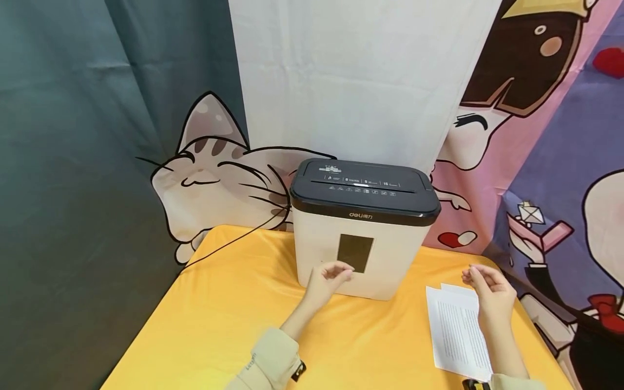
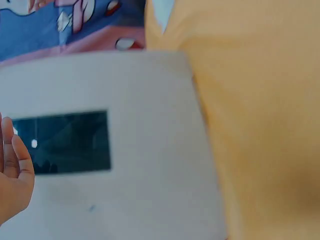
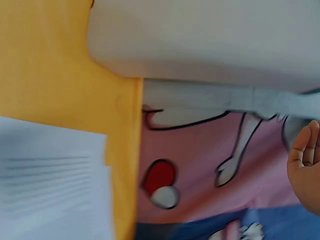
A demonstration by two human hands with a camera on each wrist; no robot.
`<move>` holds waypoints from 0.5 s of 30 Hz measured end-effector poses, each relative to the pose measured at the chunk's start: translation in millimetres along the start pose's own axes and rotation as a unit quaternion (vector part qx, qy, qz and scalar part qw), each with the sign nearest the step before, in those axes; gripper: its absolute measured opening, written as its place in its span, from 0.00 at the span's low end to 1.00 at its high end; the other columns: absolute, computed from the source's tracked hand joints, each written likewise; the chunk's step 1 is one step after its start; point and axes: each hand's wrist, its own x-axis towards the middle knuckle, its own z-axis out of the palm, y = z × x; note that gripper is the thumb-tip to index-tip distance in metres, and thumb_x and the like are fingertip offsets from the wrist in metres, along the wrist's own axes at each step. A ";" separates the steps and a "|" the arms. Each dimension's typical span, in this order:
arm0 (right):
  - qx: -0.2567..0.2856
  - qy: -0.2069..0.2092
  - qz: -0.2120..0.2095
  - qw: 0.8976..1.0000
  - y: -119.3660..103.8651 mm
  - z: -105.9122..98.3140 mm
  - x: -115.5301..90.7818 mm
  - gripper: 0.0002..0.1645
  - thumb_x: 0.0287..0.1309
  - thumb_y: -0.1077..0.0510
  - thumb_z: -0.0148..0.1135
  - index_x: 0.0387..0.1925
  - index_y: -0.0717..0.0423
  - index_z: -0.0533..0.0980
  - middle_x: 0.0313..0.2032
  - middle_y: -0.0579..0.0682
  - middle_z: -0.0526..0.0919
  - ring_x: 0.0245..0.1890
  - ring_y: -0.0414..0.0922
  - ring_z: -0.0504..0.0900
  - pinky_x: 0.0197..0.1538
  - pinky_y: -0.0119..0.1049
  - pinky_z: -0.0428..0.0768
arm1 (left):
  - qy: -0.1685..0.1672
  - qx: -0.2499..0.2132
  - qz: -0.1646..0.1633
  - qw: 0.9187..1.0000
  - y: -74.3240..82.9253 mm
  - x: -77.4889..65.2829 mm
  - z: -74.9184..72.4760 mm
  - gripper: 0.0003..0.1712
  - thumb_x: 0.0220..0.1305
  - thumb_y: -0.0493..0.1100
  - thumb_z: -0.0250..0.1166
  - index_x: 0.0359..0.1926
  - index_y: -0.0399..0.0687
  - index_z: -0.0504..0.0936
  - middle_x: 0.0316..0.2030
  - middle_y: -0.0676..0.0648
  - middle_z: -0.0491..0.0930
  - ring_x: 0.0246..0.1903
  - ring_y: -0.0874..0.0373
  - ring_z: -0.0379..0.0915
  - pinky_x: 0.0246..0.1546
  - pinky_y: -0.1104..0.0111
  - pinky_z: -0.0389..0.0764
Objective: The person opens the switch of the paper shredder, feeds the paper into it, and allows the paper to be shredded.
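Note:
A white paper shredder [image 1: 317, 244] with a dark top stands at the back of the table, a feed slot across its lid and a dark window [image 1: 356, 252] in its front. My left hand [image 1: 327, 281] hovers in front of that window, fingers loosely bent and holding nothing. Over on the right, my right hand [image 1: 494, 292] is raised above printed sheets of paper [image 1: 455, 330], its fingers also loosely bent with nothing in them. In the left wrist view the shredder's front [image 2: 150, 150] fills the middle. The right wrist view has the paper [image 3: 50, 185] at its lower left.
A yellow cloth [image 1: 234, 303] covers the table. Behind it hangs a curtain [image 1: 356, 81] printed with a cat and cartoon figures. A thin dark line, like a cord [image 1: 229, 245], runs left from the shredder to the table's edge.

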 end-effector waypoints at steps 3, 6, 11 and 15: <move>-0.003 0.009 0.007 1.000 47.8 -62.1 -4.1 0.11 0.52 0.75 0.51 0.39 0.77 0.72 0.29 0.57 0.83 0.27 0.46 0.82 0.32 0.33 0.80 | -0.022 -0.016 0.008 1.000 -11.6 -7.9 11.3 0.10 0.57 0.34 0.57 0.36 0.27 0.77 0.31 0.29 0.78 0.31 0.43 0.78 0.37 0.64 0.79; -0.030 0.045 0.025 0.998 95.4 -122.2 -7.7 0.15 0.50 0.73 0.54 0.43 0.78 0.70 0.31 0.59 0.83 0.28 0.48 0.82 0.31 0.35 0.80 | -0.033 -0.035 0.002 0.999 -21.7 -15.1 20.1 0.12 0.59 0.33 0.54 0.38 0.24 0.76 0.31 0.27 0.77 0.33 0.36 0.76 0.38 0.60 0.78; -0.055 0.137 0.060 0.987 115.9 -155.7 -18.7 0.22 0.46 0.70 0.61 0.44 0.80 0.69 0.29 0.59 0.83 0.25 0.47 0.82 0.28 0.34 0.80 | -0.034 -0.031 -0.033 0.998 -35.5 -25.9 31.4 0.13 0.61 0.36 0.53 0.39 0.27 0.77 0.31 0.29 0.78 0.33 0.36 0.75 0.36 0.58 0.78; -0.053 0.177 0.082 0.979 107.8 -158.7 -33.2 0.21 0.45 0.69 0.62 0.42 0.77 0.71 0.26 0.56 0.84 0.23 0.45 0.82 0.26 0.31 0.79 | -0.054 -0.033 -0.065 0.996 -47.5 -37.5 39.7 0.15 0.62 0.37 0.52 0.41 0.26 0.76 0.33 0.28 0.78 0.34 0.36 0.75 0.35 0.55 0.77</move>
